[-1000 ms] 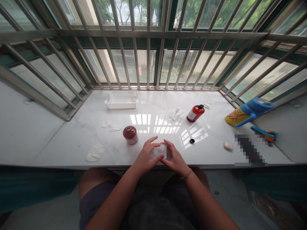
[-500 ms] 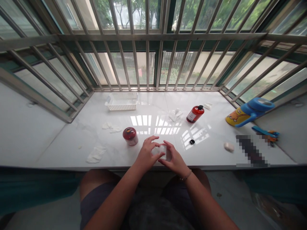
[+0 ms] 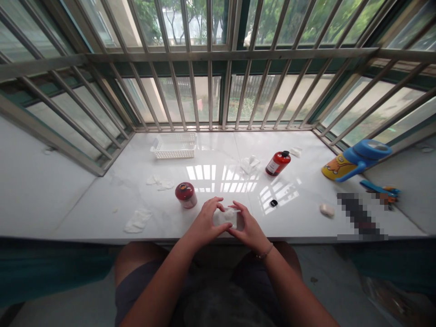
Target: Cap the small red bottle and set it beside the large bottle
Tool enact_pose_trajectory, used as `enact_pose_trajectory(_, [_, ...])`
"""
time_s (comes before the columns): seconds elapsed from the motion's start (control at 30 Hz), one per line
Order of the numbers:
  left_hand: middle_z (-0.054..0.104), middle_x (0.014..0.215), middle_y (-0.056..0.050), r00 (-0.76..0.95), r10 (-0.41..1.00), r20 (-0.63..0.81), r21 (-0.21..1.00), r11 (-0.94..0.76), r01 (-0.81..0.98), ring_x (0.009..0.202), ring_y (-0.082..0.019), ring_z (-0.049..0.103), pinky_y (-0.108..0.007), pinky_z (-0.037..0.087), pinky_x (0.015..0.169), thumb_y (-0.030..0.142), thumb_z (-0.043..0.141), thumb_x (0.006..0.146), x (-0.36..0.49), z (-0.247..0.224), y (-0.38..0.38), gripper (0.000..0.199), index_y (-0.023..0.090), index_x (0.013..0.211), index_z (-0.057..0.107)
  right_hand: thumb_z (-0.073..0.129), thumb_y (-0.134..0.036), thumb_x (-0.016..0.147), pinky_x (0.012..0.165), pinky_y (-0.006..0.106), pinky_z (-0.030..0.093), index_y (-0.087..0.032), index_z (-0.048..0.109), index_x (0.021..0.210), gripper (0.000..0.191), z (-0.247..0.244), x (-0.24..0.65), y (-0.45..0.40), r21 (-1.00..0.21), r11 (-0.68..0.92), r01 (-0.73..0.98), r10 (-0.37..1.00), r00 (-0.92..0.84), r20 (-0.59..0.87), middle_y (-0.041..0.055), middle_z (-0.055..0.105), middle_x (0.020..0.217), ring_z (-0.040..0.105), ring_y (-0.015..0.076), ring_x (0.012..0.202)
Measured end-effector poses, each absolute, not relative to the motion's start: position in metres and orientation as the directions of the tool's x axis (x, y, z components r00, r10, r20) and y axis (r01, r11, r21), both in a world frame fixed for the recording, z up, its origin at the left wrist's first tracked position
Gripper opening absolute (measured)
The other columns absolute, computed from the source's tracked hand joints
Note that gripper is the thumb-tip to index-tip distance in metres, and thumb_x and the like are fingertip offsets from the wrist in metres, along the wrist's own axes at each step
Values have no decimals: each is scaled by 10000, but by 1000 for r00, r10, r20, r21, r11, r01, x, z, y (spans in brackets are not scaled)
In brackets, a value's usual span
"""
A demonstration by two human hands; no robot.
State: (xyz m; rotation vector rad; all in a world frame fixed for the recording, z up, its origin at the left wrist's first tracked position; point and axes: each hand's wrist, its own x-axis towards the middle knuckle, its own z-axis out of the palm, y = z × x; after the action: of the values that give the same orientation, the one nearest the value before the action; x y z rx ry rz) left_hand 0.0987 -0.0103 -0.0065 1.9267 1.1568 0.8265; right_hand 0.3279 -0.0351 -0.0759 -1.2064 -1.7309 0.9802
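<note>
Between my hands, close to the counter's front edge, is a small see-through whitish piece [image 3: 229, 219]; it looks like thin clear plastic, but its exact kind cannot be made out. My left hand [image 3: 210, 219] curls round its left side, thumb along the near edge. On its right side my right hand [image 3: 250, 227] grips with thumb and fingers. The two thumbs nearly meet in front of it. Left of my left hand stands a dark red bottle [image 3: 186, 196] with an open neck. A small black cap [image 3: 273, 203] lies to the right of my right hand.
Farther back are a white perforated basket [image 3: 174, 152] and a red bottle with a black top [image 3: 278, 163]. Crumpled tissues [image 3: 138, 220] lie about. At right are a blue-yellow flask [image 3: 354, 160], a pinkish lump [image 3: 327, 210] and blue-orange tools [image 3: 383, 191]. Metal bars [image 3: 218, 56] enclose the back.
The clear piece shows wider and flatter between my hands now. My left fingers have shifted slightly along it. The bottles, cap and basket stay where they were.
</note>
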Motion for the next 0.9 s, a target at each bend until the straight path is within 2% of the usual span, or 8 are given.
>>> enact_pose_trajectory(0.1, [588,1586,-127,421,892,166,836,-354,420,1510,-333,534,-575,443,1275,267,872,858,97,-6,-9,574,284,1387,651,860,-478,886,1186,552,516,-283,369,1624,908,-77,328,-35,-900,256,352,956,-228,183,156,600,1551,630,340,1398])
enact_pose_trajectory(0.17, [569,1614,-117,462,870,169,825,-382,417,1531,-328,514,-572,427,1291,251,816,908,98,-5,-7,542,306,1424,660,870,-479,878,1197,564,506,-278,369,1625,922,-77,328,-35,-898,257,356,957,-227,184,161,588,1563,617,348,1413])
enact_pose_trajectory(0.3, [614,1558,-104,439,880,180,833,-374,409,1495,-326,544,-565,451,1270,204,769,928,104,-3,-5,271,280,1188,758,883,-501,864,1197,580,508,-295,366,1626,943,-76,329,-35,-903,230,364,962,-224,155,154,585,1562,627,353,1397])
enact_pose_trajectory(0.47, [679,1443,-101,364,904,226,848,-366,382,1413,-322,599,-541,482,1221,217,840,878,110,-1,-5,217,255,1063,733,889,-518,858,1233,574,477,-311,368,1623,949,-79,329,-35,-891,240,386,962,-216,165,147,539,1615,574,357,1466])
enact_pose_trajectory(0.67, [703,1376,-112,269,904,333,841,-413,348,1331,-310,650,-503,528,1144,313,845,916,106,8,-6,216,247,1089,734,894,-511,856,1241,566,470,-304,363,1637,967,-79,329,-35,-891,248,381,961,-216,175,148,575,1583,579,357,1468])
enact_pose_trajectory(0.9, [716,1336,-104,190,919,345,879,-387,278,1293,-283,682,-465,527,1148,335,795,967,97,10,-4,166,241,1100,762,894,-475,853,1240,573,462,-295,351,1632,966,-76,329,-34,-907,231,354,962,-223,158,147,602,1547,601,346,1436])
